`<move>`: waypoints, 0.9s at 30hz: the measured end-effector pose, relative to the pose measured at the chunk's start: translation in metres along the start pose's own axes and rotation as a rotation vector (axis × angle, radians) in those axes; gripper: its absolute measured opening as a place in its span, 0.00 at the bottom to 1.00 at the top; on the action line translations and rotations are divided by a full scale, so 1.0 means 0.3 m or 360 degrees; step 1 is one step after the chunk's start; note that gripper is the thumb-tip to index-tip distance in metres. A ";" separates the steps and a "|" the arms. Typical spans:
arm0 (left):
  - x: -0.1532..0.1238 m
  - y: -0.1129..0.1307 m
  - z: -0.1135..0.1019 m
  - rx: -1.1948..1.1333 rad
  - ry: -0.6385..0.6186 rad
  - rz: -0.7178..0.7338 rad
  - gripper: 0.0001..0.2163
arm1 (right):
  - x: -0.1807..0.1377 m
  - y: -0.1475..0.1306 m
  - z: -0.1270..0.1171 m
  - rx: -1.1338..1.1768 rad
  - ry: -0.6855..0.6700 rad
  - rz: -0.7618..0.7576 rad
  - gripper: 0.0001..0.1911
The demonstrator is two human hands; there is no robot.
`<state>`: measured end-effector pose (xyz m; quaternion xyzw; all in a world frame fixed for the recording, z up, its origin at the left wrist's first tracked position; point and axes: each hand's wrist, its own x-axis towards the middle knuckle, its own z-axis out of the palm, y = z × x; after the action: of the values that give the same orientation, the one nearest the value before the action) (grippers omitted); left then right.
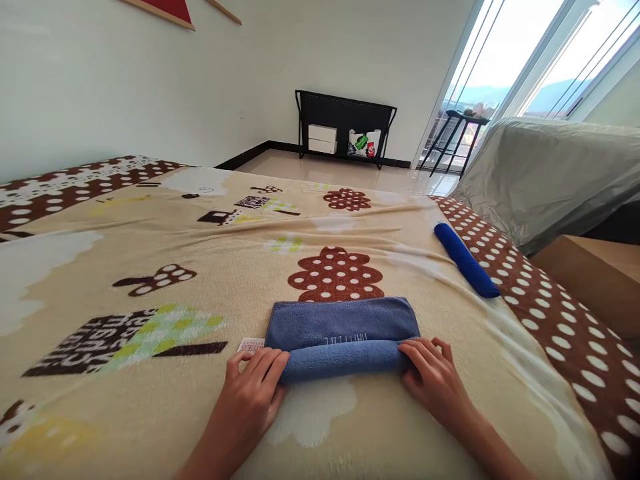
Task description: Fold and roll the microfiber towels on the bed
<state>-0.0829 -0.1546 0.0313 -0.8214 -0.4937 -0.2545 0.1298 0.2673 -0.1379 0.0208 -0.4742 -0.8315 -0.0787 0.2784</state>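
A grey-blue towel (343,323) lies on the patterned bed blanket (200,267) in front of me, its near edge rolled into a thick tube. My left hand (253,393) rests on the left end of that roll, fingers curved over it. My right hand (433,377) presses on the right end of the roll, fingers bent around it. The flat part of the towel stretches away from the roll toward a brown tree print. A small white label (250,345) pokes out at the towel's left corner.
A darker blue towel, rolled tight (466,260), lies near the bed's right edge. A covered sofa (550,173) and a wooden surface (590,273) stand to the right. A black rack (345,127) with boxes is against the far wall, beside a window.
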 end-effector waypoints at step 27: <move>-0.097 0.031 -0.021 0.0273 -0.0206 0.0222 0.26 | -0.088 0.010 -0.019 -0.0306 -0.0370 -0.0239 0.34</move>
<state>-0.0876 -0.1837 0.0210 -0.8543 -0.4626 -0.1481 0.1850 0.2824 -0.1582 0.0108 -0.4412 -0.8798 -0.1230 0.1268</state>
